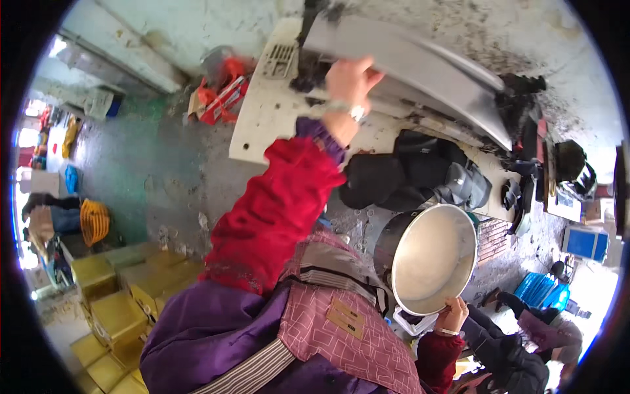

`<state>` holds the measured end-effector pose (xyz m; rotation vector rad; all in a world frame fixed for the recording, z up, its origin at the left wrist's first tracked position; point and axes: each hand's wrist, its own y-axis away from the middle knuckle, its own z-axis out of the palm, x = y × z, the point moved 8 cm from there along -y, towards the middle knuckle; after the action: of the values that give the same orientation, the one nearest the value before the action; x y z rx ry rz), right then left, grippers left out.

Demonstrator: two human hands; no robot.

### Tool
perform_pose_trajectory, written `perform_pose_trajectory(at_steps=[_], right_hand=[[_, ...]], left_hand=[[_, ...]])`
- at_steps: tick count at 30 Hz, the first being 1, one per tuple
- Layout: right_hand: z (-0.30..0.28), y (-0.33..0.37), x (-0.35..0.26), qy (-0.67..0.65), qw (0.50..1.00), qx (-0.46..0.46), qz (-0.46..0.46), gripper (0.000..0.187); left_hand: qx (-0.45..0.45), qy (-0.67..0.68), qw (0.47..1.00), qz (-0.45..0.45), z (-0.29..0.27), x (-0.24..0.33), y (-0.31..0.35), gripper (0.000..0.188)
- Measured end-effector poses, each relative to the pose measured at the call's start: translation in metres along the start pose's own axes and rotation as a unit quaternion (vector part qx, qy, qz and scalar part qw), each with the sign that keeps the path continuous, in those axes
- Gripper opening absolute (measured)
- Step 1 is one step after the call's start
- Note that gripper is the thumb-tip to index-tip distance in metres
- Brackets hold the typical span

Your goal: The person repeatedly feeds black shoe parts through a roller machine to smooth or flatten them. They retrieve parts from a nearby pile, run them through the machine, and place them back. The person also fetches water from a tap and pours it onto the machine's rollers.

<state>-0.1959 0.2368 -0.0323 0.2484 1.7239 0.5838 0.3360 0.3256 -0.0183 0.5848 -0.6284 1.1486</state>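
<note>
My left hand is raised at the lower edge of a long grey metal panel against the wall. Its fingers are curled and slightly blurred at that edge, and appear to grip it. Low on the right, my right hand pinches the rim of a big round metal pot. The pot tilts so that its pale inside faces me. Black, leather-like pieces lie heaped just beyond the pot, on the edge of a cream worktop.
Stacked yellowish boxes stand to the lower left. A red-and-white carton with red plastic sits on the floor beyond the worktop. At the lower right another person in dark clothes is close by, near blue crates.
</note>
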Motion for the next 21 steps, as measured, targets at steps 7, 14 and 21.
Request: perform_pose_trajectory(at_steps=[7, 14, 21], right_hand=[[-0.008, 0.0, -0.01, -0.019, 1.0, 0.006, -0.006, 0.014], [-0.035, 0.002, 0.005, -0.054, 0.997, 0.053, 0.004, 0.014], [-0.067, 0.006, 0.014, -0.018, 0.996, 0.086, -0.001, 0.012]], left_hand=[[0.083, 0.068, 0.971, -0.212, -0.042, -0.052, 0.02, 0.023], [0.121, 0.03, 0.984, -0.129, -0.064, -0.017, 0.06, 0.011], [0.078, 0.048, 0.984, -0.151, -0.171, 0.056, 0.106, 0.003]])
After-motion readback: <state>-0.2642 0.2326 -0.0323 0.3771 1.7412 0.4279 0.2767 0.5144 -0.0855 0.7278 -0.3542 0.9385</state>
